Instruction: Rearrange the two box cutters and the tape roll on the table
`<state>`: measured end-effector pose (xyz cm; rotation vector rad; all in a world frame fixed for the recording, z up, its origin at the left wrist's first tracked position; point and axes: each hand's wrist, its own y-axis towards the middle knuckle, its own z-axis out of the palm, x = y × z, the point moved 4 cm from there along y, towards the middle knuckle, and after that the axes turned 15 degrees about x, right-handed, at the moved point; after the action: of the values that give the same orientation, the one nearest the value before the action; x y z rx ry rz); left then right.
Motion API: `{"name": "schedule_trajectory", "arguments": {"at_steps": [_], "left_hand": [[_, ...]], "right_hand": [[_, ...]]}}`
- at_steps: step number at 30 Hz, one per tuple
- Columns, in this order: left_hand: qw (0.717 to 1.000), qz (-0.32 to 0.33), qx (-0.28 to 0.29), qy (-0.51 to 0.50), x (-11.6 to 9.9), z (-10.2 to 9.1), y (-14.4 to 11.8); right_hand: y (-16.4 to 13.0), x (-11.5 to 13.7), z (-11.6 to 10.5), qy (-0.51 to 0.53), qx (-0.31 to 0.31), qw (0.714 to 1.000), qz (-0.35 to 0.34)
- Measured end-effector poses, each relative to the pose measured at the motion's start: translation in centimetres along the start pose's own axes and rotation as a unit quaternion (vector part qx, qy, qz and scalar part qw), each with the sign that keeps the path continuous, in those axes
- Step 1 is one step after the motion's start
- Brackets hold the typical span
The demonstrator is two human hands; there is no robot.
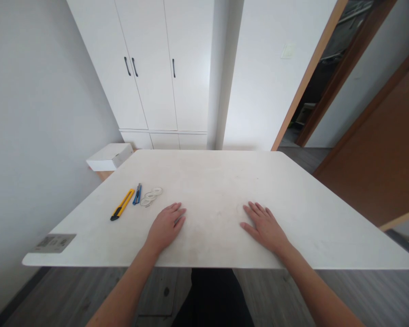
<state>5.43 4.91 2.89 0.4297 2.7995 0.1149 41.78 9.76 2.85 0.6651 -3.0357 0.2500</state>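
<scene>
My left hand [166, 227] rests palm down on the white table [211, 177], its fingers stretched forward and holding nothing. To the right, my right hand [263, 227] lies flat on the same surface, fingers apart and thumb pointing inward. Beyond and left of my left hand are a yellow utility knife [123, 204] with black parts and a smaller blue utility knife [137, 194]. Beside the blue knife, nearest to my left hand, several white rolls that look like tape [150, 196] overlap in a row. Neither hand touches them.
A grey printed label [54, 243] sticks to the table's near left corner. A white box [110, 156] stands past the left edge. White cupboards [163, 91] rise behind the table; a doorway [322, 72] and a brown door [377, 150] are on the right.
</scene>
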Motion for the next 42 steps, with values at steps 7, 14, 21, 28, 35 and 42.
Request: {"name": "schedule_trajectory", "arguments": {"at_steps": [7,14,21,28,35,42], "left_hand": [[1.000,0.000,-0.002,0.004,-0.1,-0.1,-0.1],[1.000,-0.001,0.006,0.013,-0.3,-0.3,0.0],[1.000,-0.007,0.000,0.002,-0.7,-0.5,0.1],[1.000,-0.014,-0.008,0.000,-1.3,-1.1,-0.1],[0.999,-0.020,0.000,-0.033,-1.4,-1.6,-0.2],[0.999,-0.018,-0.014,-0.042,-1.1,-1.3,-0.2]], "right_hand": [[0.0,0.0,0.0,0.001,0.011,1.000,0.003],[0.0,0.0,0.1,0.009,0.006,1.000,0.000],[1.6,1.0,-2.0,0.018,0.031,0.999,0.019],[10.6,13.4,-7.1,0.083,0.076,0.980,-0.162],[20.9,28.9,-9.0,0.005,0.142,0.941,-0.307],[24.4,32.9,-8.2,-0.115,0.212,0.919,-0.311]]}}
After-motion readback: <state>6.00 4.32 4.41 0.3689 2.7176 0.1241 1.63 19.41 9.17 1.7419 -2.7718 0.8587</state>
